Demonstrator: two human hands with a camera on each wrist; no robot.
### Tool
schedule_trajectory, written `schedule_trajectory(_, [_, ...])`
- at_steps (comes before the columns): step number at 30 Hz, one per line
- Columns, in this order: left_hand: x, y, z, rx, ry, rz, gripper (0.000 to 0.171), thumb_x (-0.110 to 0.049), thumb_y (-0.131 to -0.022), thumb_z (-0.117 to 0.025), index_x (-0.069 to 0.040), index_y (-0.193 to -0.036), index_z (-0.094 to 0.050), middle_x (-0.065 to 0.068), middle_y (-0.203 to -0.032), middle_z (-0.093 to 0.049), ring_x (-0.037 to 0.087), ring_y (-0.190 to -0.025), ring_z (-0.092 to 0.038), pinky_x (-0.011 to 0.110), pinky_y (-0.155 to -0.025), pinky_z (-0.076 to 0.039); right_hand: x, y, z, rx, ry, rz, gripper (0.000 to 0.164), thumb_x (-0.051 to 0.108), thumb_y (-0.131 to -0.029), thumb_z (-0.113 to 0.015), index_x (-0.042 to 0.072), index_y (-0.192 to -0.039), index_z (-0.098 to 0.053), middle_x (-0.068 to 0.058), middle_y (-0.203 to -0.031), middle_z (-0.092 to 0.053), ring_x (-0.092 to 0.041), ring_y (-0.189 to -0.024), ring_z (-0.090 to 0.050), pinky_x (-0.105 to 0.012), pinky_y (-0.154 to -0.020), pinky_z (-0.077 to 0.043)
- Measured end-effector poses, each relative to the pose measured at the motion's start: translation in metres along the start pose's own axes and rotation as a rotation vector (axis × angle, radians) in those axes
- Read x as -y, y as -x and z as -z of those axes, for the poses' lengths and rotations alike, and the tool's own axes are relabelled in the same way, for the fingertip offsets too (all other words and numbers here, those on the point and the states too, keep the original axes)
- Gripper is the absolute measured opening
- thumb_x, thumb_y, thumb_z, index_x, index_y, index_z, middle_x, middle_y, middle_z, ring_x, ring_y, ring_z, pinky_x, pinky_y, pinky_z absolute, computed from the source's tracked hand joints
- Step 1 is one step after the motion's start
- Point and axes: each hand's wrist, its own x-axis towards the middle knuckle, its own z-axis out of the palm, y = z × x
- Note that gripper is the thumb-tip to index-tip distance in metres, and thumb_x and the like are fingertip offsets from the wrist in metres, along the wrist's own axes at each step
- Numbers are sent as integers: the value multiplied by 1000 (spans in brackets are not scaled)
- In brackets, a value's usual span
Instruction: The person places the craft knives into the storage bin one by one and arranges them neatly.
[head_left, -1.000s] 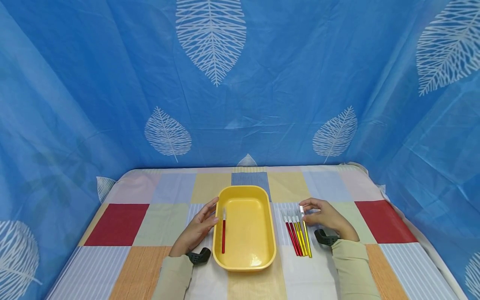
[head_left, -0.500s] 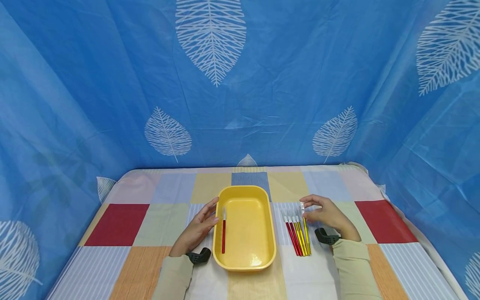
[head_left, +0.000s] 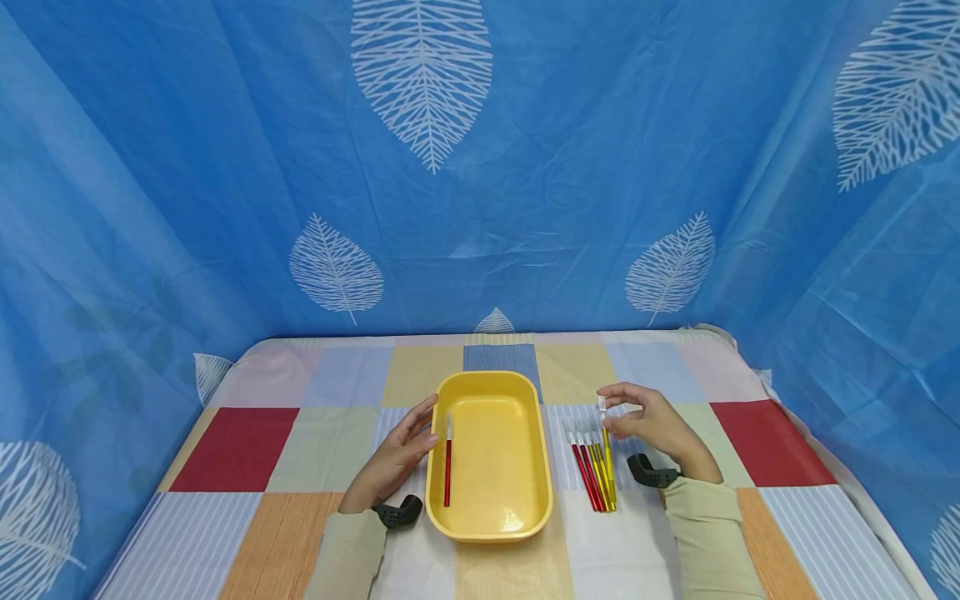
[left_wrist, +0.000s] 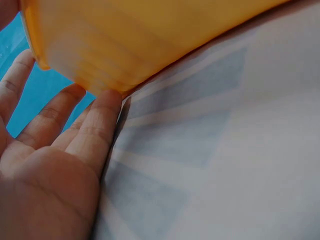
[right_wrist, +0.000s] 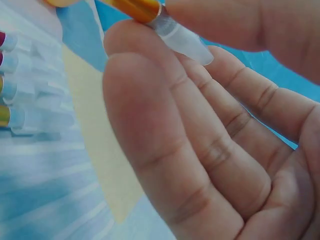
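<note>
My right hand point(head_left: 654, 425) pinches a yellow-gold craft knife point(head_left: 607, 454) near its translucent cap, between thumb and fingers. In the right wrist view the clear cap point(right_wrist: 189, 45) points in toward the palm, with a silver collar above it. Just left of this hand lie several more capped craft knives point(head_left: 587, 479), red and gold, side by side. My left hand point(head_left: 393, 461) rests against the left side of a yellow tray point(head_left: 546, 467), its fingertips point(left_wrist: 102, 102) at the outer wall. Inside the tray, along its left side, lies one red craft knife point(head_left: 447, 471).
A patchwork-patterned cloth point(head_left: 322, 450) covers the table. Blue curtains point(head_left: 555, 167) with white leaf prints enclose the back and both sides. Black wrist-worn devices point(head_left: 401, 512) sit on both wrists.
My right hand has moved slightly away from me, and the gold craft knife in its fingers has shifted up and left, nearer the row. The left hand and tray have stayed put.
</note>
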Motion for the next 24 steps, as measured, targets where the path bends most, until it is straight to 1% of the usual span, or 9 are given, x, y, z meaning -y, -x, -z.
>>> schedule_trajectory(7, [0, 1, 1, 16, -14, -11, 75, -4, -109, -58, -5, -173, -18, 24, -178, -15, 47, -163, -19, 48, -124, -34, 5, -4, -7, 6, -14, 28, 52, -4, -96, -75, -21, -140, -54, -30, -120, -65, -29, -79, -77, -33, -73, -67])
schedule_trajectory(13, [-1, 1, 0, 16, 5, 2, 75, -4, -109, -58, -7, -173, -19, 22, -179, -16, 44, -163, -20, 45, -124, -35, 10, -6, -13, 8, -9, 13, 52, -2, -97, -75, -20, -141, -54, -29, -120, -64, -33, -79, -77, -35, -74, -67])
schedule_trajectory(16, [-2, 1, 0, 21, 8, 2, 75, -4, -109, -58, -7, -173, -18, 23, -179, -16, 44, -163, -20, 43, -124, -36, 13, -6, -16, 8, -9, 12, 52, -2, -98, -75, -19, -142, -54, -30, -121, -64, -31, -79, -78, -37, -74, -68])
schedule_trajectory(20, [-2, 1, 1, 28, -6, -10, 75, -5, -110, -57, -6, -173, -18, 24, -178, -16, 46, -163, -21, 43, -123, -37, 16, -7, -18, 9, -11, 22, 52, -2, -99, -74, -19, -143, -54, -30, -123, -64, -28, -79, -78, -36, -73, -68])
schedule_trajectory(24, [-3, 2, 1, 34, -9, -14, 75, -5, -110, -58, -5, -173, -17, 25, -178, -14, 47, -163, -19, 45, -124, -35, 20, -7, -20, 6, -22, 40, 51, -1, -99, -74, -19, -142, -55, -31, -122, -64, -28, -78, -78, -39, -73, -68])
